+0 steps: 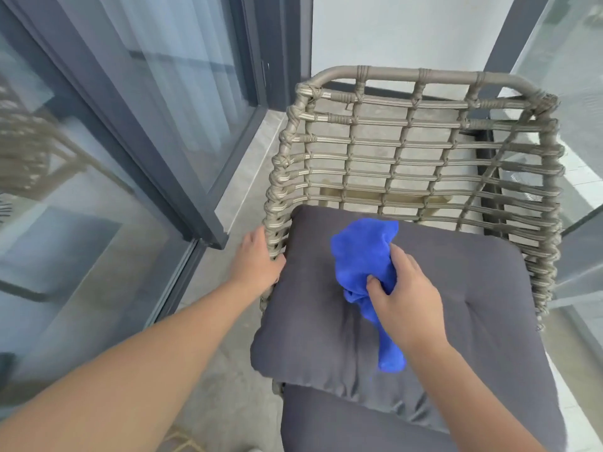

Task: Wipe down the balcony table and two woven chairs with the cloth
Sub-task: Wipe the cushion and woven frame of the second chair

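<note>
The chair (421,138) is steadied at its left edge by the left hand (257,259), fingers curled around the woven frame, while the cloth (362,256) is held bunched in the right hand (404,295) over the grey cushion (483,305). The loose cushion could be dragged forward off the seat by a hard wipe, and the cloth's hanging tail could be snagged in the weave. Glass doors (114,141) are seen left of the chair, concrete floor (241,177) beneath it and a white wall (408,31) behind it.

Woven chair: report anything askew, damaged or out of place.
The grey seat cushion sits skewed on the woven chair, its front left corner overhanging the frame. The weave looks intact. The blue cloth is bunched in the right hand.
</note>
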